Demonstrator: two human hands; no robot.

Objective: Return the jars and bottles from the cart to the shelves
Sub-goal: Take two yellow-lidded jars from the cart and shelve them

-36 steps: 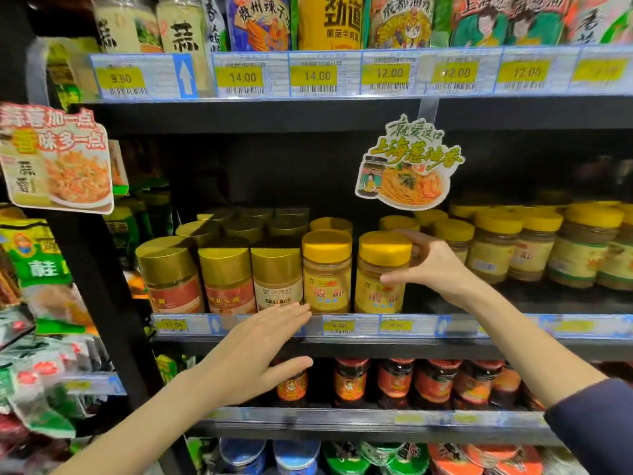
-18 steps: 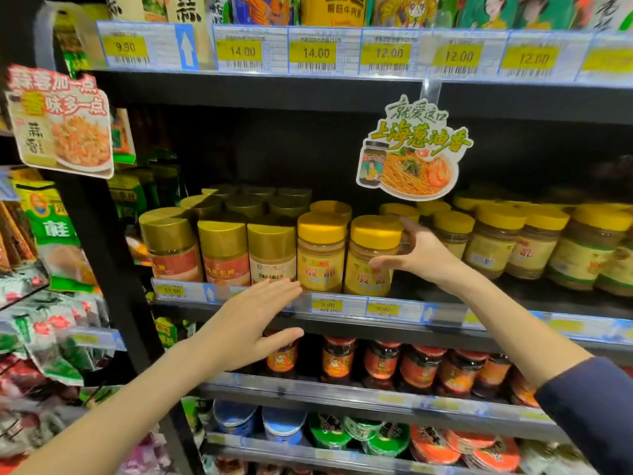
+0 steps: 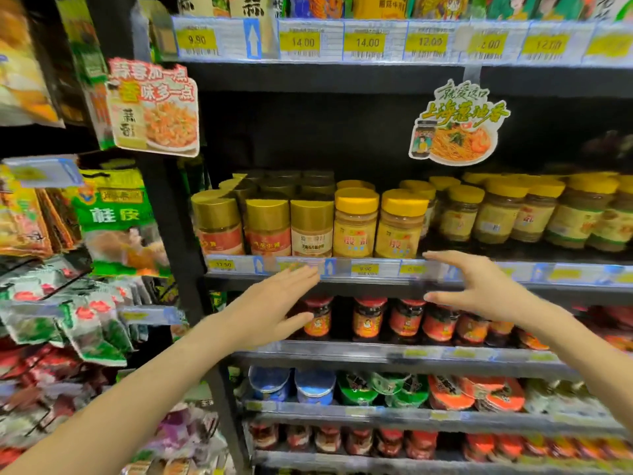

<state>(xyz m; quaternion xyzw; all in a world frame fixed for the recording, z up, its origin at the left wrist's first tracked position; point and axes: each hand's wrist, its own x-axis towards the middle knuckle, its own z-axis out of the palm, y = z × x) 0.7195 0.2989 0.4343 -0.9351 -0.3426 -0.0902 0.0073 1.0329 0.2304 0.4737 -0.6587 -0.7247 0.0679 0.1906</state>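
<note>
Middle shelf (image 3: pixel 582 274), centre frame: yellow-lidded jar (image 3: pixel 399 224) label-out at edge, likely for display; left hand (image 3: pixel 274 310), right hand (image 3: pixel 479 289) flat-fingered, empty, apart.

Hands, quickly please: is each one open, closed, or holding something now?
Left hand: open, holding nothing.
Right hand: open, holding nothing.

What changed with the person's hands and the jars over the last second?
The right hand let go of the yellow-lidded jar it was holding and drew back toward the person. It is now open in front of the shelf rail. The left hand stayed open, holding nothing, just below that rail. The jar stayed upright in the front row.
</note>
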